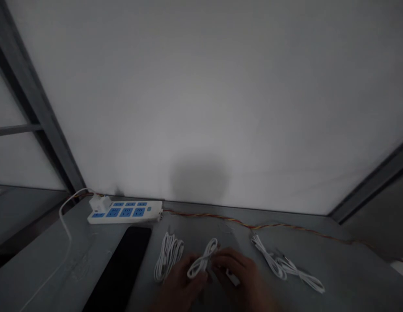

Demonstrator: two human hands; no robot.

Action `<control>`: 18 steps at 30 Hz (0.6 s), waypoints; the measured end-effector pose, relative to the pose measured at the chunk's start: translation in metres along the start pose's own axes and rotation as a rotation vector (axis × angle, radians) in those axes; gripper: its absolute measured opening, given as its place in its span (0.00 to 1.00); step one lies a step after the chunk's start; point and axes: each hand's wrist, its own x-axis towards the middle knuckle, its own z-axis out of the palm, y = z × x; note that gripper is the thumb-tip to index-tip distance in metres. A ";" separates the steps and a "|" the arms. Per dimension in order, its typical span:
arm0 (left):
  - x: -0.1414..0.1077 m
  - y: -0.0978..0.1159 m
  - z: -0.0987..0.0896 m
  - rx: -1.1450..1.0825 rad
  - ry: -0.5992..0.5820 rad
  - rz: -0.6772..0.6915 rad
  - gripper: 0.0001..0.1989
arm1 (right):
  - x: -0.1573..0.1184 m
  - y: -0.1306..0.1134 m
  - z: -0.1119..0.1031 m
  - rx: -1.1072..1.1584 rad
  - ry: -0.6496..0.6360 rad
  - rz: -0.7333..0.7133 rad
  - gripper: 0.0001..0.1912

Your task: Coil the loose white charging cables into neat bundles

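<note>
On a grey counter (100,242) in dim light, a white cord (62,219) at far left curves up to a white charger (99,203) plugged into a white power strip (155,208) with blue sockets. Next comes a flat black device (119,268), then a white cable bundle (167,255). At front centre, the left hand (185,281) pinches a coiled white cable (199,264). The right hand (237,271) curls at its right side; whether it grips is unclear. Farther right lie two tied white cables (286,268). Twisted red-and-yellow wire (204,215) runs rightward behind.
</note>
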 end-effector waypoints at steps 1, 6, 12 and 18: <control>0.001 0.000 -0.002 -0.008 0.013 -0.009 0.15 | 0.000 -0.001 0.000 0.028 0.003 0.012 0.12; 0.004 -0.002 -0.003 -0.120 0.007 -0.039 0.19 | -0.001 -0.003 0.002 0.095 0.022 0.053 0.10; 0.004 0.002 0.005 -0.234 0.046 -0.078 0.16 | 0.003 -0.009 0.000 0.180 0.067 0.235 0.06; 0.001 0.001 0.003 -0.178 -0.048 -0.032 0.14 | 0.000 -0.002 0.007 0.704 0.020 0.667 0.04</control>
